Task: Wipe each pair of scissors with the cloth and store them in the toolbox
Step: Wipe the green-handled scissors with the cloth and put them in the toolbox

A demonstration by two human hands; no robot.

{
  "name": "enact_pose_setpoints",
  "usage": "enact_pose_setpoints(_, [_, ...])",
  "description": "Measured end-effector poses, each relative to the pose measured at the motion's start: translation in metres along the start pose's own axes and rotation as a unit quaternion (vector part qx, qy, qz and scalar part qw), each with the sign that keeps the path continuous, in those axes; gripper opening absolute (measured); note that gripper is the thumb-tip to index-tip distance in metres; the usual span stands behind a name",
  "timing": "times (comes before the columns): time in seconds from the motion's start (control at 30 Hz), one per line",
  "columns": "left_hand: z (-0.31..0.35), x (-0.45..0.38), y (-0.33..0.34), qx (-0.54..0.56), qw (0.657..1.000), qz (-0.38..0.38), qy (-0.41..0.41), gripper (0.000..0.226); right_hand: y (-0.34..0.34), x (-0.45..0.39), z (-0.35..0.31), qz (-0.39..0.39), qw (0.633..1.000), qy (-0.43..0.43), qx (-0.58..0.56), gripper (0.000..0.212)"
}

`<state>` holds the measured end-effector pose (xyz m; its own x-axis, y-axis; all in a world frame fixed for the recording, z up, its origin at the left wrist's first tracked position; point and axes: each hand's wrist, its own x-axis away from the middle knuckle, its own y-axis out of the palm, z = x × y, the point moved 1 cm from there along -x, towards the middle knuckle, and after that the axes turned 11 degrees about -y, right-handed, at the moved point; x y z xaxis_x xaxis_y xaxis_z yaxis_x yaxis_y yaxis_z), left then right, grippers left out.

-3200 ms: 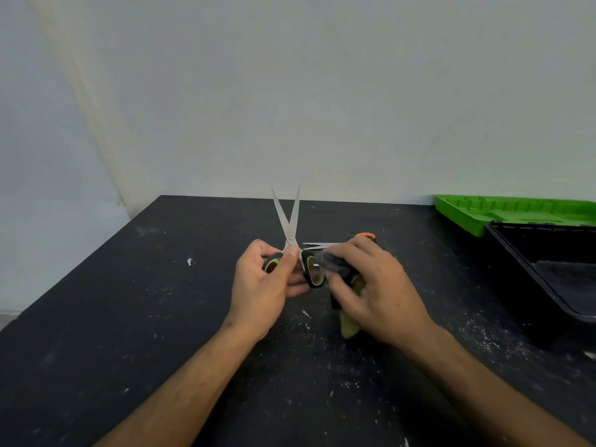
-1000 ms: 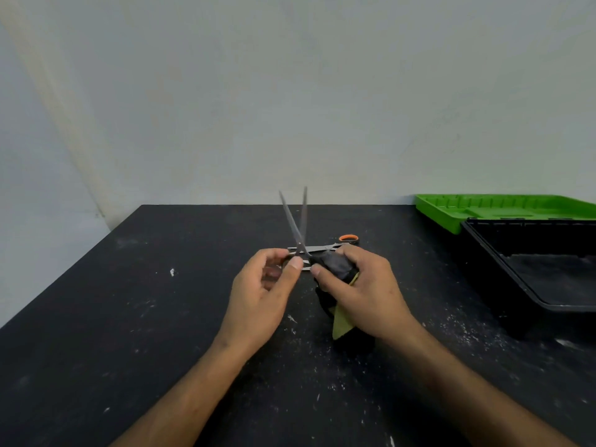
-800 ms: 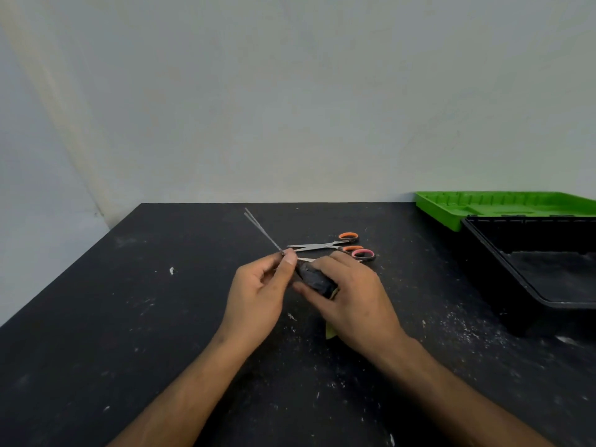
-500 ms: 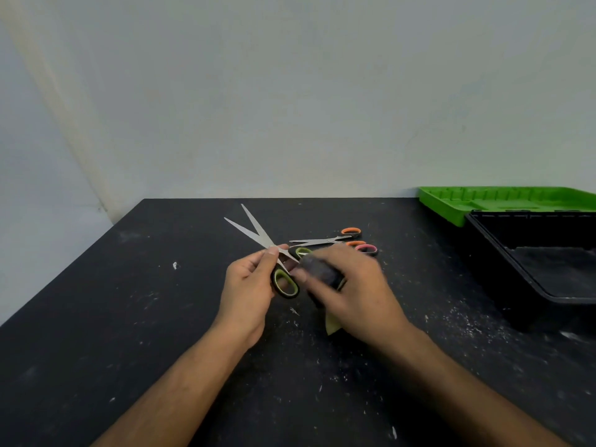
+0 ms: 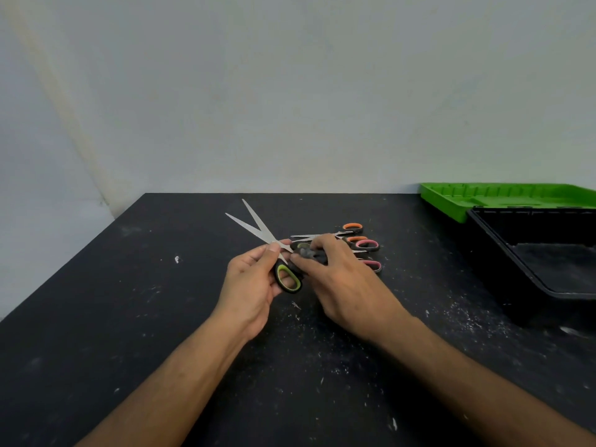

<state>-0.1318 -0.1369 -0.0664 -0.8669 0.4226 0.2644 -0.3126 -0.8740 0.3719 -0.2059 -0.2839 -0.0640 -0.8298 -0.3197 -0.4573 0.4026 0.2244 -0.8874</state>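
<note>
Our left hand [image 5: 250, 282] grips green-and-black-handled steel scissors [image 5: 280, 259] above the black table [image 5: 129, 317], blades spread, pointing away and leftward. Our right hand [image 5: 345, 282] pinches a dark cloth [image 5: 310, 254] against their handle. No readable writing.

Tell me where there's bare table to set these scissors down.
Bare table lies left of the left hand, out to the left edge, and between the right hand and the toolbox. Behind the hands it's crowded: orange-handled scissors and pink-handled scissors.
</note>
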Motion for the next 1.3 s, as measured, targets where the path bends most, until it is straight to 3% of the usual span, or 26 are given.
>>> enact_pose_setpoints(0.13, [-0.005,0.001,0.003,-0.044,0.999,0.010,0.018,0.028,-0.016,0.006,0.009,-0.035,0.998,-0.035,-0.032,0.038])
enact_pose_setpoints(0.3, [-0.005,0.000,0.003,-0.041,0.998,-0.002,0.053,0.027,-0.030,-0.007,0.016,0.077,0.996,-0.018,-0.035,0.033])
enact_pose_setpoints(0.43, [-0.003,0.000,0.003,-0.038,0.998,0.011,0.050,0.027,-0.010,0.001,0.010,0.024,0.998,-0.049,-0.028,0.037])
enact_pose_setpoints(0.57, [0.007,-0.005,-0.007,-0.010,0.998,0.029,0.049,0.026,-0.010,0.022,0.027,-0.001,0.999,-0.013,-0.037,0.030])
enact_pose_setpoints(0.63, [0.009,-0.004,-0.007,-0.025,0.998,0.016,0.056,0.026,-0.018,0.023,0.035,0.081,0.990,0.033,-0.111,0.025])
enact_pose_setpoints(0.7, [0.007,-0.003,-0.004,-0.035,0.998,-0.005,0.061,0.026,-0.026,0.014,0.039,0.194,0.953,0.111,-0.205,0.024])
enact_pose_setpoints(0.73, [0.005,-0.002,-0.002,-0.043,0.997,-0.017,0.066,0.027,-0.029,0.006,0.036,0.212,0.931,0.157,-0.253,0.023])
enact_pose_setpoints(0.8, [0.003,0.000,0.001,-0.071,0.993,-0.040,0.083,0.029,-0.026,-0.008,0.025,0.180,0.872,0.222,-0.397,0.020])
enact_pose_setpoints(0.9, [0.001,0.002,0.000,-0.110,0.987,-0.036,0.107,0.031,-0.014,-0.015,0.009,0.127,0.716,0.256,-0.637,0.022])
enact_pose_setpoints(0.93, [0.000,0.001,-0.001,-0.117,0.986,-0.029,0.116,0.030,-0.011,-0.015,0.010,0.115,0.714,0.247,-0.645,0.024])
enact_pose_setpoints(1.13, [-0.005,0.003,0.004,-0.153,0.977,-0.008,0.150,0.029,-0.008,-0.009,0.023,0.058,0.802,0.175,-0.569,0.029])
enact_pose_setpoints(1.3, [-0.006,0.006,0.007,-0.146,0.980,-0.009,0.138,0.028,-0.011,-0.003,0.019,0.046,0.873,0.189,-0.448,0.030])
